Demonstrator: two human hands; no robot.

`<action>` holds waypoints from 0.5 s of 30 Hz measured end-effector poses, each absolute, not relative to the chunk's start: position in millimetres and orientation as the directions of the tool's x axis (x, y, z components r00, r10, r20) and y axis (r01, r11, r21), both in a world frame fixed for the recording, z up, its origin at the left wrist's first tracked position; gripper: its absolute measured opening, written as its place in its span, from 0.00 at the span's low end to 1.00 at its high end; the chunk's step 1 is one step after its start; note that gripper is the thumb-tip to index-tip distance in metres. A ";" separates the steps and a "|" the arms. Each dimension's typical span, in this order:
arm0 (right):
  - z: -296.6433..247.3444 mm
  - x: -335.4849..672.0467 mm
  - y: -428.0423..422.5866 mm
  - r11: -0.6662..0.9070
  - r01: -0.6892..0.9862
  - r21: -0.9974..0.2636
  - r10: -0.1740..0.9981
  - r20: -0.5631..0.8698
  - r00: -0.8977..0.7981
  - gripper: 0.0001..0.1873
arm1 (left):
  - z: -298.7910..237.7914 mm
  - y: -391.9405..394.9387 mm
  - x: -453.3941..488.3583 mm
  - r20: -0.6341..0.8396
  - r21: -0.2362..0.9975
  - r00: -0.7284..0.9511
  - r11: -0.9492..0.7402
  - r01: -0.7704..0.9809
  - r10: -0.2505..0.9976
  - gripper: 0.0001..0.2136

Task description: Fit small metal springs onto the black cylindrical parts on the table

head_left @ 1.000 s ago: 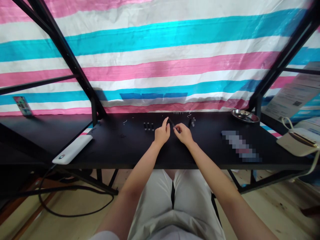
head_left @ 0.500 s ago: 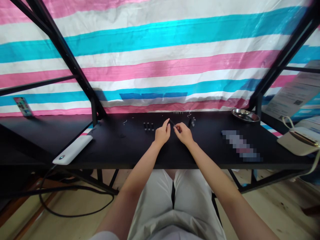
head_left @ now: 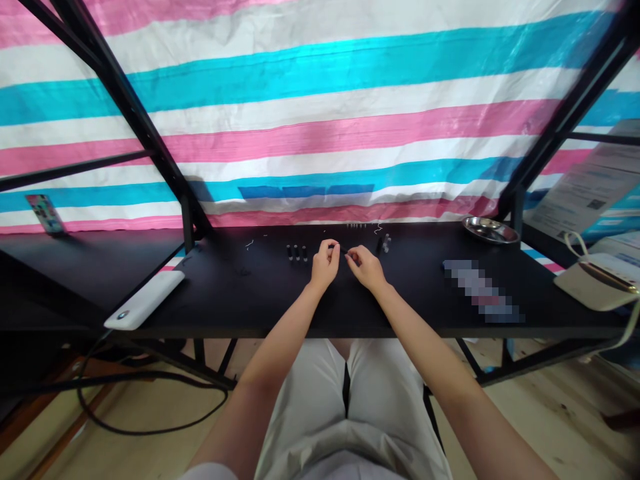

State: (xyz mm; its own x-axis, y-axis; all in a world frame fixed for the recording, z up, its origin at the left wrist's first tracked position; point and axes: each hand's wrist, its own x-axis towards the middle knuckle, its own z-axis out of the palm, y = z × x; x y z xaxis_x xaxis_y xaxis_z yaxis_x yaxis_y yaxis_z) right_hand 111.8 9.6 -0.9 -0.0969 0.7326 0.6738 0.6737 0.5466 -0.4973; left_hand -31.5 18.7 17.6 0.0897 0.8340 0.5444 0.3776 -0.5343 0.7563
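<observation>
My left hand and my right hand meet over the middle of the black table, both with fingers pinched. Between them they hold a thin dark stick-like piece, its exact kind too small to name. A short row of small black upright pieces stands just left of my left hand. A few small dark and pale pieces stand just beyond my right hand.
A white flat device lies at the table's left front, with a black cable below it. A metal dish sits at the back right, a white pouch at the far right. Black frame posts rise on both sides.
My left fingers have curled down from a raised point into a pinch, and the thin dark piece has tilted lower. Both hands stayed in place.
</observation>
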 end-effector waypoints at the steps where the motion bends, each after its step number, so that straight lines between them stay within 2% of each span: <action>1: -1.1 112.3 9.6 0.546 0.678 -0.492 0.733 0.673 -0.101 0.10 | 17.5 18.8 -30.8 0.538 0.763 0.097 -0.533 0.366 0.837 0.13; 7: -4.0 114.0 11.4 0.567 0.681 -0.464 0.719 0.682 -0.133 0.11 | 15.3 20.6 -28.4 0.510 0.798 0.122 -0.522 0.301 0.851 0.12; 15: -3.3 114.3 10.4 0.554 0.700 -0.451 0.726 0.674 -0.140 0.11 | 14.5 21.3 -29.1 0.502 0.789 0.128 -0.513 0.338 0.856 0.13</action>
